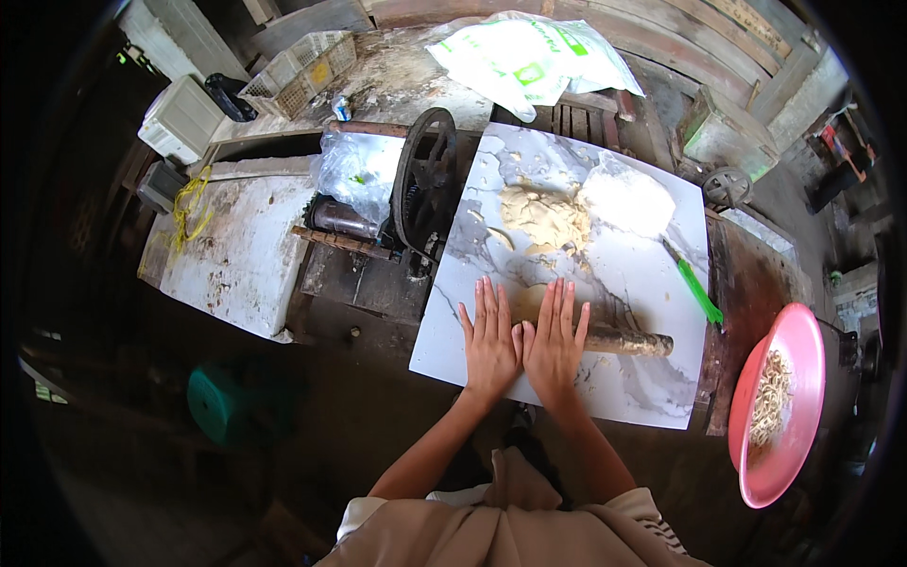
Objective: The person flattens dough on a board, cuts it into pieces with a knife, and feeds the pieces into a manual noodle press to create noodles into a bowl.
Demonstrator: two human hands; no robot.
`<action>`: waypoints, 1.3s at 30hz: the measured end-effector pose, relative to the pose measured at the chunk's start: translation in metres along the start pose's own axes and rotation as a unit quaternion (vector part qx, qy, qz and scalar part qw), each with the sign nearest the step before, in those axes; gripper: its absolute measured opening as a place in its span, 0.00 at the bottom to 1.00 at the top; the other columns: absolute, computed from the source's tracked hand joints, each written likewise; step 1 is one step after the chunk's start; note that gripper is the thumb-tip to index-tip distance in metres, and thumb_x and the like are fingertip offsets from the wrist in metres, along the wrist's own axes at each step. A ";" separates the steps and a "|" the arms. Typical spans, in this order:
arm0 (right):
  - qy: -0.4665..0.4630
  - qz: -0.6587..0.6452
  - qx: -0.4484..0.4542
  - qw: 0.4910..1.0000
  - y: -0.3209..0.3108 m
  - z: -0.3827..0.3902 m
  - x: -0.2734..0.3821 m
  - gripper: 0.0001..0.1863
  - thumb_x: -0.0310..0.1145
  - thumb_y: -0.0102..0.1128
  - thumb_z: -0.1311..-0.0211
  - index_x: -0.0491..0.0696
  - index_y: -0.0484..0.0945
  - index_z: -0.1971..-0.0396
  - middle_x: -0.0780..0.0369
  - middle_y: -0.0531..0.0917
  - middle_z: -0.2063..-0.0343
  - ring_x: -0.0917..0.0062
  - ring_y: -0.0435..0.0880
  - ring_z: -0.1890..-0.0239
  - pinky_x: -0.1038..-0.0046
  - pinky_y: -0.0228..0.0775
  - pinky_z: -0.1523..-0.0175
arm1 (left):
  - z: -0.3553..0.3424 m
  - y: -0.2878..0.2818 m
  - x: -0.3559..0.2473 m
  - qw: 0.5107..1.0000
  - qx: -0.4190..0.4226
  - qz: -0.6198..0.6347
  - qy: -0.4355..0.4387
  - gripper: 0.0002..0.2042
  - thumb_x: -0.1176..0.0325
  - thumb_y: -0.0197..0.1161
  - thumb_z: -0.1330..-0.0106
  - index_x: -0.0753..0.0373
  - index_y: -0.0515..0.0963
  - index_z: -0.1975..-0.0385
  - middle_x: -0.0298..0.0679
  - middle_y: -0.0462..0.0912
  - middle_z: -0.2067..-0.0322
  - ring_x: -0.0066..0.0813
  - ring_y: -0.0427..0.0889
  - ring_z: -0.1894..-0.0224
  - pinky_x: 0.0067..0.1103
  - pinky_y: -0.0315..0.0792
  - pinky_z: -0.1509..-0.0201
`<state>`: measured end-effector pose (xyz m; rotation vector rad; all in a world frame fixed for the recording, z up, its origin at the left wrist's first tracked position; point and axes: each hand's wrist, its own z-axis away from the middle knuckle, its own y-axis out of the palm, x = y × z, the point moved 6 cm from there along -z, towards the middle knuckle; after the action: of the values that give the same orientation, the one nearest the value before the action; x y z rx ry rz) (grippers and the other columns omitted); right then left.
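My left hand (492,345) and my right hand (555,350) lie side by side, palms down, thumbs touching, fingers stretched forward. A wooden rolling pin (633,342) runs out to the right from beneath my right hand; its left part is hidden under my hands. Between and under my fingers shows a flattened piece of dough (529,300). Beyond them on the marble-patterned board (652,392) sits a lumpy mass of pale dough (543,217) with scraps around it. A white heap or bag (628,196), its kind unclear, lies right of it. A green-handled knife (699,291) rests near the right edge.
Left of the board stands a hand-cranked roller machine with a large wheel (416,184), a clear plastic bag (357,175) on it. A pink basin (805,364) holding pale strips stands at the right. White-green sacks (539,57) and a plastic crate (300,71) lie at the back.
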<state>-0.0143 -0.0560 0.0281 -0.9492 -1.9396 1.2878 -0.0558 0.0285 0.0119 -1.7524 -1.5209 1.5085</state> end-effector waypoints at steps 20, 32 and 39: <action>0.087 0.000 -0.043 0.995 0.005 -0.010 -0.007 0.33 0.38 0.43 0.37 0.35 0.51 0.37 0.50 0.57 0.36 0.65 0.50 0.30 0.59 0.39 0.30 | -0.021 0.004 -0.003 0.996 0.012 -0.034 0.084 0.29 0.61 0.44 0.33 0.76 0.52 0.38 0.58 0.52 0.35 0.45 0.47 0.30 0.46 0.37 0.31; 0.150 0.033 -0.149 0.977 0.006 -0.094 -0.048 0.30 0.41 0.37 0.33 0.34 0.53 0.38 0.50 0.58 0.36 0.66 0.48 0.30 0.56 0.34 0.29 | -0.121 0.023 -0.020 0.991 -0.068 -0.030 0.107 0.29 0.62 0.44 0.33 0.76 0.53 0.38 0.54 0.50 0.34 0.42 0.44 0.30 0.46 0.34 0.30; 0.086 0.020 -0.093 0.992 0.007 -0.026 -0.013 0.30 0.39 0.41 0.34 0.37 0.55 0.37 0.51 0.58 0.36 0.66 0.51 0.31 0.59 0.41 0.30 | -0.046 0.018 0.000 0.986 0.010 -0.020 0.168 0.28 0.62 0.47 0.35 0.70 0.55 0.37 0.49 0.58 0.37 0.39 0.52 0.32 0.42 0.40 0.30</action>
<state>0.0156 -0.0525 0.0290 -1.1579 -1.9375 1.0222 -0.0076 0.0378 0.0135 -1.8404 -1.3544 1.1343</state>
